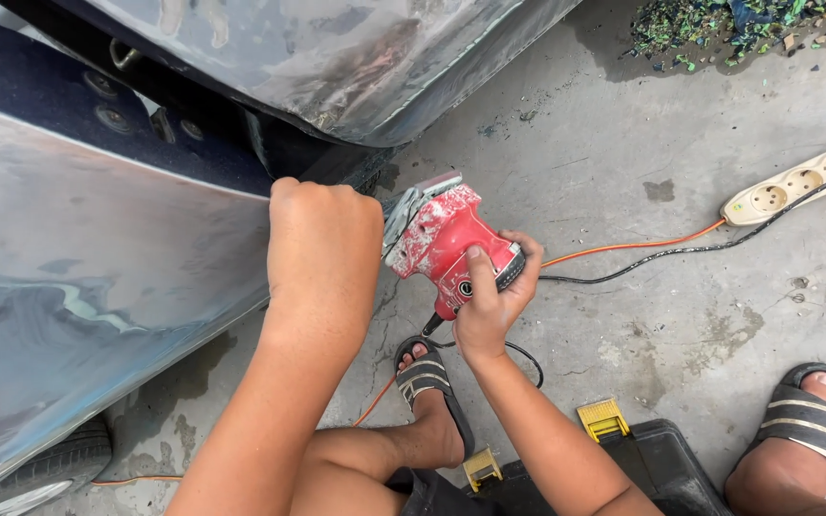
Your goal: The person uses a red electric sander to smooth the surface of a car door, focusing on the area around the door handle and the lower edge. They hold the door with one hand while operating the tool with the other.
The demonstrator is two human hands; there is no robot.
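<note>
Red, paint-spattered electric sander [446,244] gripped in right hand [489,296], pad facing left toward sanded grey car panel [97,258]; left hand [325,239] fisted at panel's edge, seemingly gripping it.

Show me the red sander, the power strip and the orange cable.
red sander [451,244], head view, on its paint-flecked body.
power strip [795,186], head view, on its cream top face.
orange cable [633,247], head view, mid-run on the concrete.
</note>
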